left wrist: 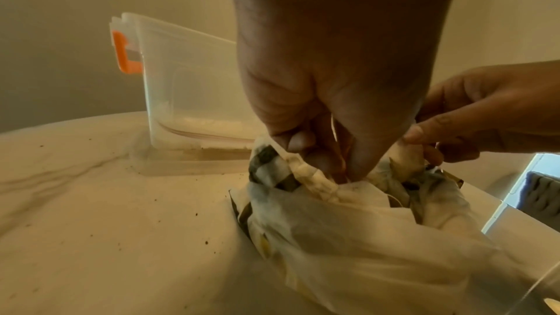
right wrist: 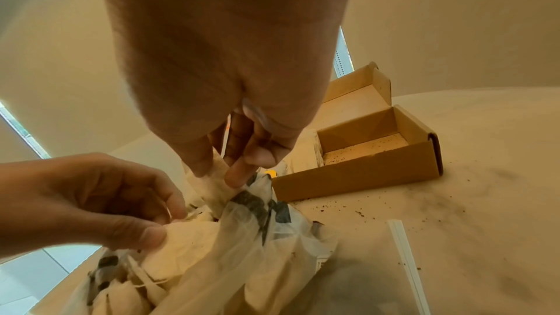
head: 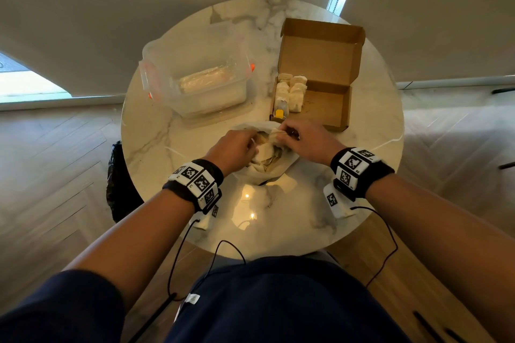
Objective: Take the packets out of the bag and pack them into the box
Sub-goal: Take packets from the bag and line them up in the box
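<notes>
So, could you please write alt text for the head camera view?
Both hands, left hand and right hand, reach into a white bag of tea bags on a round marble table. Behind stands an open cardboard box, partly filled.

Home living space: round marble table (head: 156, 131), herringbone wood floor (head: 55, 175), window blinds (head: 83, 8).

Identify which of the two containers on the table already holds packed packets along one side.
The cardboard box, lid open, on the right: packets line its left side. The clear plastic tub with orange clips stands left of it.
</notes>
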`<state>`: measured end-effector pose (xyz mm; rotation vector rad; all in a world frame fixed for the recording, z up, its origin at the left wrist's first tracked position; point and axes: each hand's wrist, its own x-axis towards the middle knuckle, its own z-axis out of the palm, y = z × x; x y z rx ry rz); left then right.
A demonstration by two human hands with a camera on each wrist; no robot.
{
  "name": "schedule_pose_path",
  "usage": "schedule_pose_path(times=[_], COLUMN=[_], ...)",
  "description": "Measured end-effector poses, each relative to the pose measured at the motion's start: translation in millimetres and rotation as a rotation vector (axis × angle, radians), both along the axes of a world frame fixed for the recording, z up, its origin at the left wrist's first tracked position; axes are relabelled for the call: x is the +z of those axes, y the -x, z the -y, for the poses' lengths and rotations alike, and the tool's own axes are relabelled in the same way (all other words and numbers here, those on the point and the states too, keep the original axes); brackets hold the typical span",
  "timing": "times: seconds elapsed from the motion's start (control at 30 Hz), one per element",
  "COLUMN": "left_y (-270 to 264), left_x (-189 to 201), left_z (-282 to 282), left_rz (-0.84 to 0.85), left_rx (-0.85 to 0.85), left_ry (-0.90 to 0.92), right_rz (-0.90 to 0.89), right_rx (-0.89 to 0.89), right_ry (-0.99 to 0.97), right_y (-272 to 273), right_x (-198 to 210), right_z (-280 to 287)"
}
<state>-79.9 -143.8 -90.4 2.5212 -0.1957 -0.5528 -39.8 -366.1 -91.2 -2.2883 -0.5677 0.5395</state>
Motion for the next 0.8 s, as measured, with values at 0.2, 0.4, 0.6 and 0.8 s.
schedule_pose_path(times=[0.2, 0.4, 0.6, 0.8], left_y=[-9, -11, -8, -7], left_x=[9, 8, 4, 3], left_z=[-5, -14, -17, -17], left_rz=[0.075, 0.034, 0.025, 0.119], left_rx=[-0.129, -0.176, -0.203, -0.198], left_ry=[0.025, -0.057, -0.084, -0.032], right_rz=[0.051, 0.050, 0.058, 0.061], right_rx=[-0.047, -0.050, -0.041, -0.038], right_ry=[-0.019, -0.016, 0.009, -0.008], right_y=[-1, 1, 4, 3], right_x=[1, 2, 3, 3], right_z=[3, 4, 3, 3])
